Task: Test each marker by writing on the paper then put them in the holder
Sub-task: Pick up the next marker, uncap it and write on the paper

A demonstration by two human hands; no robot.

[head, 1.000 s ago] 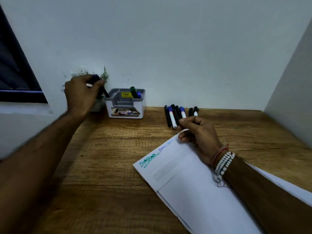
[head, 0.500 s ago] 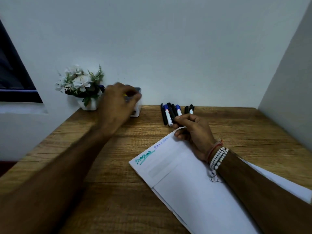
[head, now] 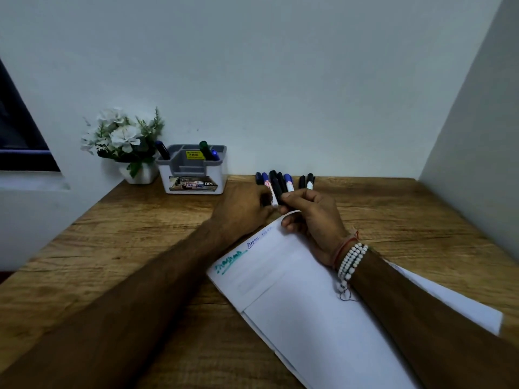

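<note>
We see a slim black marker (head: 277,189) pinched by the right hand (head: 314,220), just above the top edge of the white paper sheet (head: 309,318). The left hand (head: 241,211) lies just beside it; we cannot tell its finger state. The grey-and-white plastic holder (head: 193,175) stands well apart, left.

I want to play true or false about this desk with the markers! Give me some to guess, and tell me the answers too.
1. Markers stand in the holder. True.
2. The flowers are right of the holder. False: they are to its left.
3. The paper has green writing on it. True.
4. The right hand is empty. False: it holds a black marker.
</note>
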